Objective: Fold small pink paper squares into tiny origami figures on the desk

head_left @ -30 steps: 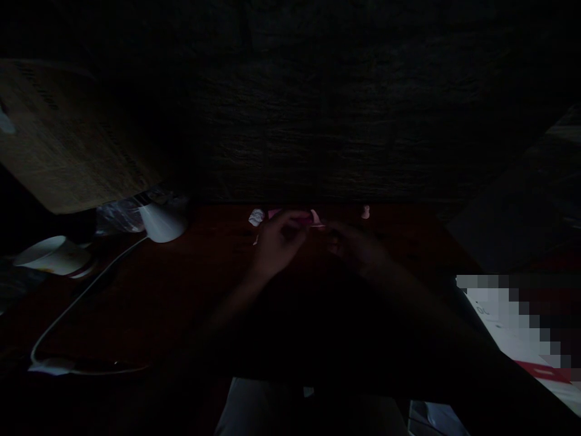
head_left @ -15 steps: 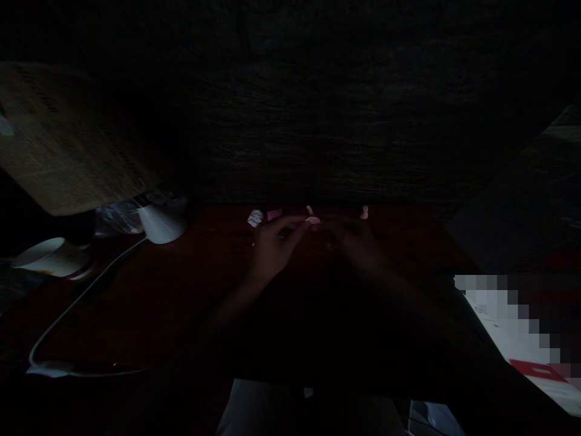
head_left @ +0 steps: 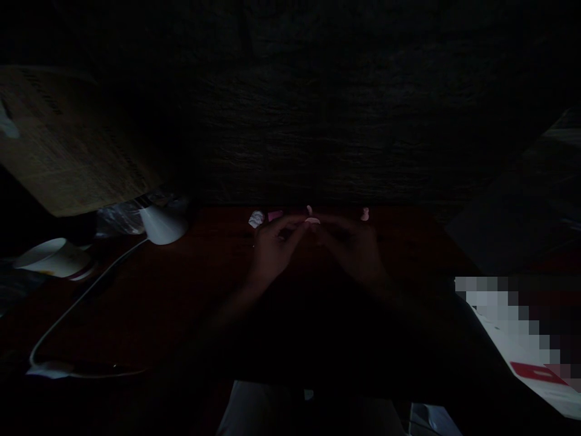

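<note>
In the dim head view, a small flat pale pink piece (head_left: 312,221), perhaps modelling clay, is pinched between the fingertips of both hands. My left hand (head_left: 275,245) grips its left edge with thumb and fingers. From the other side my right hand (head_left: 361,248) holds it, though shadow hides much of those fingers. Just behind the piece stands a small curved pink bit (head_left: 309,209). Left of it lie a magenta block (head_left: 275,215) and a crumpled whitish lump (head_left: 256,218). A knobbly pink lump (head_left: 365,214) rests farther right, apart from my right hand.
A white lamp-like cone (head_left: 163,224) with a white cable (head_left: 86,290) stands on the dark red-brown table (head_left: 195,260). Beside it are a paper cup (head_left: 53,257) and a cardboard box (head_left: 77,139). A dark wall rises behind; a white box (head_left: 503,339) is at right.
My hands have come together around the pale pink piece, the right moving in to meet the left. A magenta thing seen in my left hand earlier no longer shows there.
</note>
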`<state>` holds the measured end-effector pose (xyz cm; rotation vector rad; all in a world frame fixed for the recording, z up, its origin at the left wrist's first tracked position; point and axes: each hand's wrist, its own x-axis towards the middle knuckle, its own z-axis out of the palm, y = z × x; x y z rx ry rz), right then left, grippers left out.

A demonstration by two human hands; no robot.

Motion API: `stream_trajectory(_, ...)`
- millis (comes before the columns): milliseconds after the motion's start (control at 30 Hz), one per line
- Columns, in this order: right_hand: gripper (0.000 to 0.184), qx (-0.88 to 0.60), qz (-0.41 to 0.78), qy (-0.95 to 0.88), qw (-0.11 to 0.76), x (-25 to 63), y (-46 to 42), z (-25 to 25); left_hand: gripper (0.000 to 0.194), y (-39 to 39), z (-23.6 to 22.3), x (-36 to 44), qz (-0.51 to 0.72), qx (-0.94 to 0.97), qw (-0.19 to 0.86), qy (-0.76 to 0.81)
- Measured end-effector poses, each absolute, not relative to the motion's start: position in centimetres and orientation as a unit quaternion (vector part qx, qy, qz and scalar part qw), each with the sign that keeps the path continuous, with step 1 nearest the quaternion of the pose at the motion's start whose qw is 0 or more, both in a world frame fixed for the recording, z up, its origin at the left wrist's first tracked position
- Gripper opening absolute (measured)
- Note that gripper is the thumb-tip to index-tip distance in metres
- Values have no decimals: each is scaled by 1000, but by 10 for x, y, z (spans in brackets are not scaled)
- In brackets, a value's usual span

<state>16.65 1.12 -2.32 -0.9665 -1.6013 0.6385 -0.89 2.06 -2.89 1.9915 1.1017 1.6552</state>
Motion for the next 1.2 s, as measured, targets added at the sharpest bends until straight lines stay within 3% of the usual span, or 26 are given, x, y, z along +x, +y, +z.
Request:
stream_trajectory(333,19,-381,73,-752,533,177,11,-21,13,20,-27,-12,564,729,114,370)
stream_trajectory(567,23,-369,58,-771,516,175,8,-18,9,17,-26,-16,570,742,41,350)
stream_trajectory(767,28,-386,183,-748,508,178,8,-9,9,17,-23,-16,572,735,73,357)
stream_trajectory(967,32,-387,388,-630,551,185,16,-4,12,18,-23,-15,545,732,194,359)
stream_trajectory(1200,37,-367,510,-567,532,183,24,-10,21,15,-23,-10,504,731,322,329)
